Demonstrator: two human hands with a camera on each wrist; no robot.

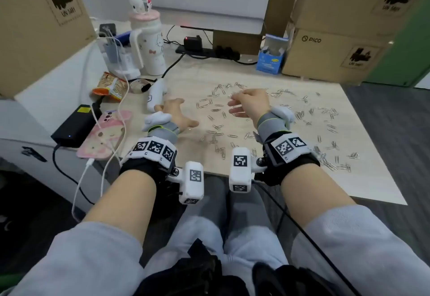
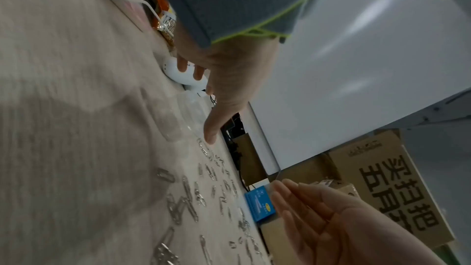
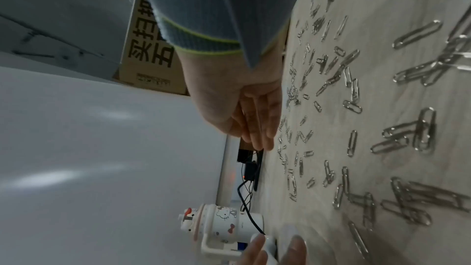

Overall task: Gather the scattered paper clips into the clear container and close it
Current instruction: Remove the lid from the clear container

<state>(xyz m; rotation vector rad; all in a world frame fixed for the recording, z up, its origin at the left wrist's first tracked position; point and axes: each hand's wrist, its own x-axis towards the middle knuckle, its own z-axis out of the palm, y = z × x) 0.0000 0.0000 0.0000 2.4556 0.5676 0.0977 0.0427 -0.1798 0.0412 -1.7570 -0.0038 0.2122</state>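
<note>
Several silver paper clips (image 1: pixel 216 105) lie scattered over the pale table (image 1: pixel 290 186), from its middle to its right side. My left hand (image 1: pixel 179 115) hovers at the left of the spread, thumb and fingers splayed and straight. In the left wrist view a clear plastic container (image 2: pixel 188 114) sits on the table between the left thumb (image 2: pixel 214 120) and the fingers; whether they touch it I cannot tell. It hardly shows in the head view. My right hand (image 1: pixel 242 105) is over the clips further right, with straight fingers (image 3: pixel 260 128) held together, edge down near the table, holding nothing.
A white handheld device (image 1: pixel 156 95), a snack packet (image 1: pixel 109 86), a cat-figure mug (image 1: pixel 149 47), a phone (image 1: pixel 107 133) and a power bank (image 1: pixel 74 123) with cables crowd the left. A blue box (image 1: pixel 271 56), a power strip (image 1: pixel 207 50) and cardboard boxes (image 1: pixel 330 56) line the back.
</note>
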